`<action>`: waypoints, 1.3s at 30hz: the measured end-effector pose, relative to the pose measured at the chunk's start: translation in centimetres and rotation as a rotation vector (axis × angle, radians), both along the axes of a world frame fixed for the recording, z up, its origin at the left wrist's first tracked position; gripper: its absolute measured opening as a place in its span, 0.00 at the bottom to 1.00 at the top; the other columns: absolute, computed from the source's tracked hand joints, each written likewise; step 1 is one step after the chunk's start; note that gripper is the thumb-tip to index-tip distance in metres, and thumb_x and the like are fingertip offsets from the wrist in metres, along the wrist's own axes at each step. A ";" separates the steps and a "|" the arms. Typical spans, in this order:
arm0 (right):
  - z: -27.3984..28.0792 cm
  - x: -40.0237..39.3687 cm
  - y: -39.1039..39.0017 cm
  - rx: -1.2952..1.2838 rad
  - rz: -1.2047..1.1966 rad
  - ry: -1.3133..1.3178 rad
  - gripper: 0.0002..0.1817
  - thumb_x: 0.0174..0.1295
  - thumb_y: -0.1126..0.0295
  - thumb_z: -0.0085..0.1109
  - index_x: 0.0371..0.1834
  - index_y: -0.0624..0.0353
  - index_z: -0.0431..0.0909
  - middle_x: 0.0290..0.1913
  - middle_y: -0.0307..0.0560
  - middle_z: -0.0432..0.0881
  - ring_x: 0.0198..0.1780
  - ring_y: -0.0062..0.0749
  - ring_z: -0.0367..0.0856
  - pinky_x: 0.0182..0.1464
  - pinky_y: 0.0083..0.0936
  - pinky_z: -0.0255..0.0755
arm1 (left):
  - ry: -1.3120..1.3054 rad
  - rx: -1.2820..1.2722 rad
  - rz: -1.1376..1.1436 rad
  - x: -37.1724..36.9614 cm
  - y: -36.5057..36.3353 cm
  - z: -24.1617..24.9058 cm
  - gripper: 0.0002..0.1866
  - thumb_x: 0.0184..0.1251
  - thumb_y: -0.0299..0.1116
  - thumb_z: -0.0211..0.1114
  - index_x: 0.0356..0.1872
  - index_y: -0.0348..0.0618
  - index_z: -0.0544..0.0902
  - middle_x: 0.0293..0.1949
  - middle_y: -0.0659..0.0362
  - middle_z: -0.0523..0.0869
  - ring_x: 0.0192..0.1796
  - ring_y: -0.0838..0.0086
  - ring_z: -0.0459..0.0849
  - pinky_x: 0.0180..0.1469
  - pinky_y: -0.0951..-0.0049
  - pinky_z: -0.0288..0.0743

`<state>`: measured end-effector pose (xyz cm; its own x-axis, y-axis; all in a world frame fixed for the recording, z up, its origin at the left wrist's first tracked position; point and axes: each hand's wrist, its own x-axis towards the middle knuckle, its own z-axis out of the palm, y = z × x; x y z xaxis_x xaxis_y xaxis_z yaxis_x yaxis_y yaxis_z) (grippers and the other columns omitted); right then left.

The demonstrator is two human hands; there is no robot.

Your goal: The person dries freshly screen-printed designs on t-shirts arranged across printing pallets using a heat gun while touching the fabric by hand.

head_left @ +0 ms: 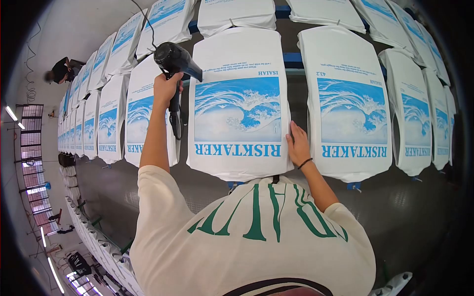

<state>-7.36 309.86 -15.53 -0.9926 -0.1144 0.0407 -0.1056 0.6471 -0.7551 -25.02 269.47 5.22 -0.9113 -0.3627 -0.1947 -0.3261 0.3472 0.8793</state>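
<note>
White, the printed shirt (237, 49) lay straight ahead of you over its hidden board, between your hands, its long axis running away from your body. Your left hand (166, 90) was wrapped around the grip of a black hair dryer (173, 58), whose nozzle (195, 73) slanted inward over the board's left edge, close to the far-left corner of the blue print (237, 108). Your right hand (299, 146), nearer your body, held nothing visible; its fingers lay extended beside the board's right edge, toward the near corner. You couldn't tell whether the nozzle touched cloth.
</note>
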 end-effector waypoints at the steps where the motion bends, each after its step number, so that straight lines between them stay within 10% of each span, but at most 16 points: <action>1: 0.1 -0.7 0.0 -0.023 0.008 0.004 0.28 0.73 0.64 0.49 0.73 0.66 0.65 0.70 0.61 0.70 0.69 0.60 0.66 0.72 0.43 0.60 | -0.004 0.020 -0.020 -0.7 0.5 -0.4 0.11 0.61 0.31 0.71 0.32 0.35 0.79 0.23 0.56 0.83 0.20 0.75 0.80 0.23 0.74 0.74; 17: -1.1 -10.0 -0.6 -0.155 0.082 -0.059 0.31 0.75 0.62 0.46 0.75 0.70 0.58 0.72 0.65 0.66 0.69 0.61 0.68 0.72 0.42 0.61 | -0.063 0.235 -0.272 -1.9 19.5 0.4 0.12 0.63 0.32 0.70 0.33 0.33 0.79 0.23 0.56 0.83 0.21 0.76 0.80 0.24 0.75 0.74; 39: 0.6 -11.3 0.2 0.063 0.255 -0.193 0.33 0.75 0.60 0.44 0.76 0.71 0.54 0.76 0.66 0.59 0.71 0.60 0.67 0.71 0.40 0.65 | 0.023 -0.048 0.133 -1.1 2.3 -0.5 0.12 0.60 0.32 0.71 0.30 0.34 0.80 0.22 0.57 0.83 0.20 0.75 0.80 0.24 0.74 0.74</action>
